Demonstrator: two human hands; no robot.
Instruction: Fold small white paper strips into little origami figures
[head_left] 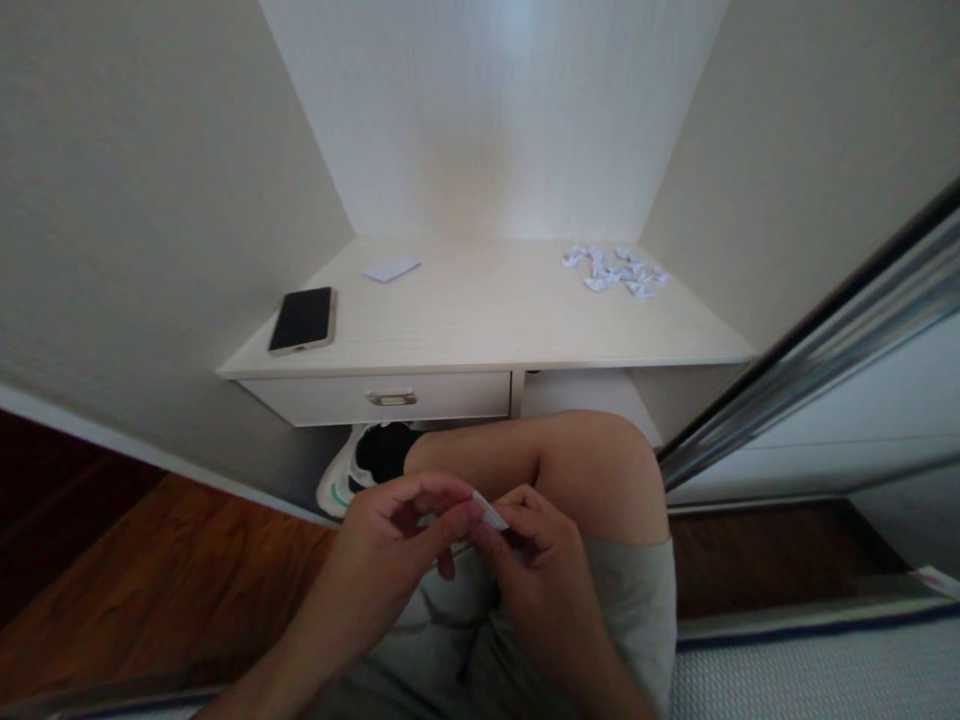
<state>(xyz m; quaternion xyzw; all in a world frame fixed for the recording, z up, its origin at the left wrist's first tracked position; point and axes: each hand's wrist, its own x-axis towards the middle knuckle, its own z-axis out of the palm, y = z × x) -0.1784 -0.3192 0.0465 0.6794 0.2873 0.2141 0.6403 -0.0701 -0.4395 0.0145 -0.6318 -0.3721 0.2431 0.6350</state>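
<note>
A small folded strip of white paper (490,511) is pinched between my two hands above my lap. My left hand (409,525) grips its left end between thumb and forefinger. At the other end, the thumb and fingers of my right hand (536,550) are closed on the same paper. On the white desk top (465,310), a flat piece of white paper (391,268) lies toward the back left. Several small folded or crumpled white paper pieces (615,272) are scattered in a loose heap at the back right.
A dark-screened phone (303,320) lies near the desk's left front edge. Below the top is a drawer with a metal handle (391,398), beside an open compartment. My bent leg (600,460) is close under the desk. A metal-edged sliding door frame (810,330) slants along the right.
</note>
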